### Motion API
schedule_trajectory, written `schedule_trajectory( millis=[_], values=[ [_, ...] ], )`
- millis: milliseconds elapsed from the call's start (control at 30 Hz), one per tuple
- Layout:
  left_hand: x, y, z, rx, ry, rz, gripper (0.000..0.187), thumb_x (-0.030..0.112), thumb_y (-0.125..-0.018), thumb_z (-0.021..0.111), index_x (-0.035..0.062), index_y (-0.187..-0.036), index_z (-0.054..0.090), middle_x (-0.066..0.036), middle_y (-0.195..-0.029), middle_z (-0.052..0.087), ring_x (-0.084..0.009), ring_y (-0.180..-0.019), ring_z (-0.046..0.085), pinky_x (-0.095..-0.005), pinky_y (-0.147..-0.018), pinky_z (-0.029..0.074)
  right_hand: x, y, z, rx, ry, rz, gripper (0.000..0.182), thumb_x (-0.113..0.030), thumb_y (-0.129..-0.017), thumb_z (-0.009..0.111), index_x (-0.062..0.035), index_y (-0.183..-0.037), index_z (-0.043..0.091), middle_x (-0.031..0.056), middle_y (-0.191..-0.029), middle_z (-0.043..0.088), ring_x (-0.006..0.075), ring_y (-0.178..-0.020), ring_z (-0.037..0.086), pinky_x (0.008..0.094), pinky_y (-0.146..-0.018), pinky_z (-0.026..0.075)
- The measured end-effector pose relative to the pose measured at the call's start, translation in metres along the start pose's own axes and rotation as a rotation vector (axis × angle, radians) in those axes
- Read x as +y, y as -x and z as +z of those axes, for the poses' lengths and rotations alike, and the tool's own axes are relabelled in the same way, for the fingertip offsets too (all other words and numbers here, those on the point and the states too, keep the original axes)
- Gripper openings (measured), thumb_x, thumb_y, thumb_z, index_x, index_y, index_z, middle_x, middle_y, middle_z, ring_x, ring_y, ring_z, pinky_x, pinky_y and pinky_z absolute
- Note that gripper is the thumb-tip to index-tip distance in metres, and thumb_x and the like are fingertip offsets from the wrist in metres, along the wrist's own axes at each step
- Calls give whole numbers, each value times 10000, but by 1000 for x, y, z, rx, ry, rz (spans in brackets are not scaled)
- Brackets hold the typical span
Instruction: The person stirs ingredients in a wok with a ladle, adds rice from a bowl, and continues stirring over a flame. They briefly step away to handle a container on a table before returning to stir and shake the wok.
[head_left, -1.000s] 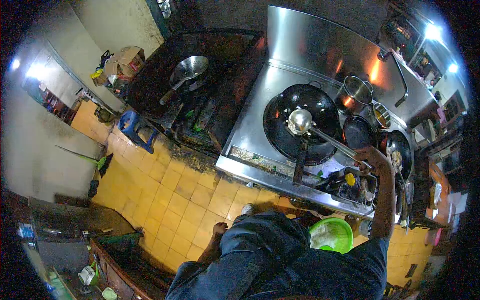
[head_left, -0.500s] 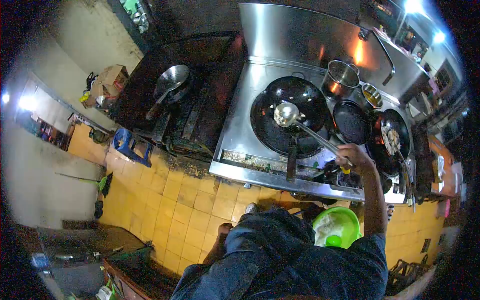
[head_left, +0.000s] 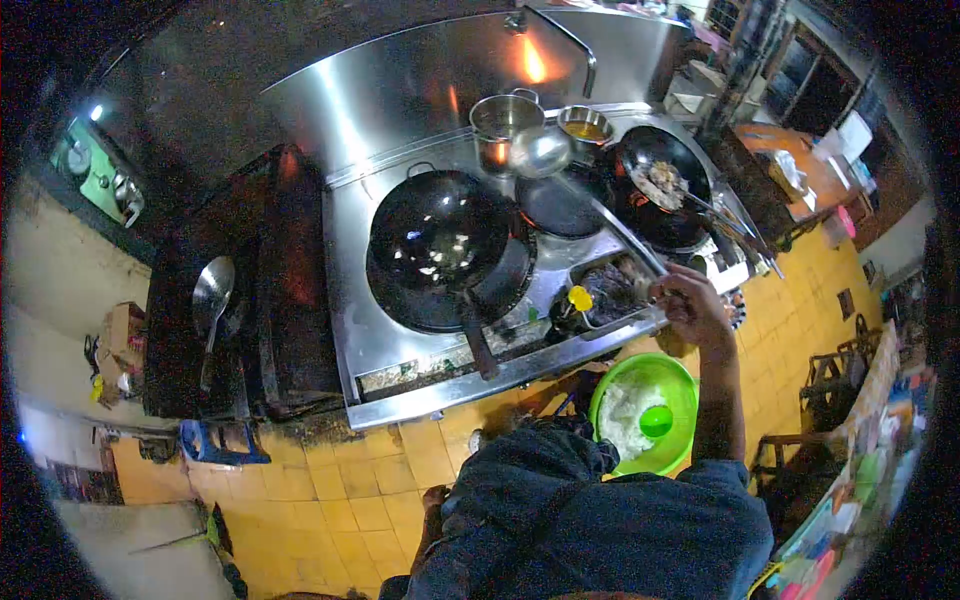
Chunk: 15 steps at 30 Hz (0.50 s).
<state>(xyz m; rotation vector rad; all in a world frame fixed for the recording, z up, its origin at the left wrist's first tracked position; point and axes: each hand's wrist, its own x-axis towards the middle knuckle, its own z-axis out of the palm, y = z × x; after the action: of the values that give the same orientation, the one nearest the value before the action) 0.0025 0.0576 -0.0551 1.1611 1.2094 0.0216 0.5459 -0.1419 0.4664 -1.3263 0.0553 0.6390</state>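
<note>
My right hand (head_left: 690,300) is closed round the handle of a long metal ladle (head_left: 541,152). The ladle's blurred bowl hangs in front of the steel pot (head_left: 500,118), above a flat black pan (head_left: 565,203). To the left a large black wok (head_left: 440,235) with a dark handle sits on the steel stove (head_left: 350,290). At the right a second black wok (head_left: 655,148) holds pale food (head_left: 660,185) and a utensil. My left hand (head_left: 435,497) hangs low beside my body, its fingers curled; whether it holds anything is hidden.
A small pot with yellowish liquid (head_left: 585,127) stands at the back. A black container with a yellow top (head_left: 579,298) is near the stove's front edge. Below it, on the floor, sits a green basin (head_left: 685,400). A skimmer (head_left: 213,283) rests on the dark range at left.
The view has turned to the right. The ladle has left the large wok and moved over toward the steel pot and flat pan, still in my right hand.
</note>
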Motion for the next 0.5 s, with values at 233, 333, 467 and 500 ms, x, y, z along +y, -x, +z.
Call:
schedule_trajectory(
  millis=[233,333,467,500],
  values=[
    [24,12,1,94,91,-180,316,266,-788,492,-9,-923,569,-125,-816,632,-232,-718,613,-349,-614,500,18,-99,-94,398,1286,-780,160,-136,-752,534,-11,-853,544,72,-582,517,188,-466,501,300,-415,401],
    [42,19,6,107,155,-179,295,244,-786,505,-9,-927,563,-130,-821,625,-237,-714,611,-354,-606,501,31,-145,-115,566,1493,-987,203,-206,-800,463,-11,-752,488,119,-554,484,265,-478,496,367,-446,405],
    [47,24,9,110,197,-178,270,214,-785,521,-10,-931,554,-138,-827,616,-244,-708,608,-360,-595,503,30,-160,-124,641,1315,-635,277,-263,-829,344,-22,-733,441,143,-592,482,336,-563,502,431,-517,394],
    [48,23,10,108,205,-174,264,207,-785,525,-10,-932,552,-140,-829,613,-245,-706,607,-362,-592,503,34,-164,-125,637,1317,-637,277,-263,-829,344,-22,-733,441,143,-592,482,336,-563,502,431,-517,394]
  ],
)
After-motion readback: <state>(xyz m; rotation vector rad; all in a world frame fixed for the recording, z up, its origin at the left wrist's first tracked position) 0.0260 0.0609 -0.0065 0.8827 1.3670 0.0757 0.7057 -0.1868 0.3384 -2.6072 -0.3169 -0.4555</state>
